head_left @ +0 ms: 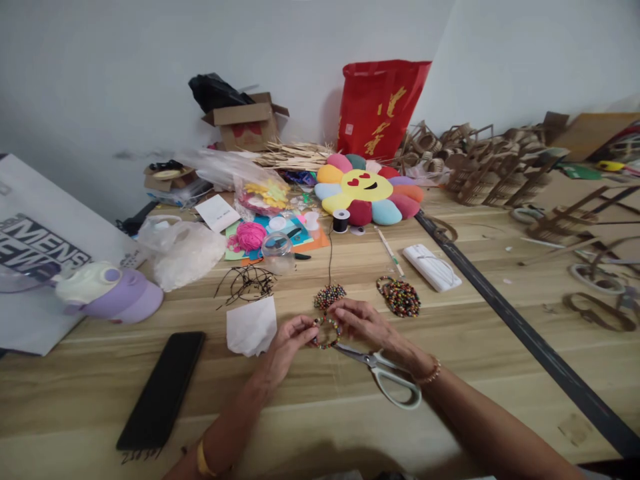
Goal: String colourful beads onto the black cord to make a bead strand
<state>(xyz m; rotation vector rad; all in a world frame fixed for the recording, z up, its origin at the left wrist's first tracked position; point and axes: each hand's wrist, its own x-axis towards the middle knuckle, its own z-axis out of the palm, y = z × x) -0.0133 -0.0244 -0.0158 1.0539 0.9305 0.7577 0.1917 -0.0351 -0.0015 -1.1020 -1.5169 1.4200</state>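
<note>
A small loop of multicoloured beads, a beaded bracelet [329,345], is pinched at its left side by my left hand [293,337]. My right hand [363,320] is at the loop's upper right with its fingers bent together; what its fingertips hold is too small to make out. Just beyond lies a cluster of beads [330,296], from which black cord runs back to a black spool [341,221]. Scissors [370,360] with pale handles lie partly under my right hand and wrist. To the right rests a coiled pile of bead strands [403,297].
On the left are a black phone [163,390], white paper [251,325], cut black cords [245,283] and a purple cap [117,293]. Farther back stand a clear jar [277,248], pink yarn [250,236], a flower cushion [367,190] and a white power bank [431,267]. Woven baskets crowd the right.
</note>
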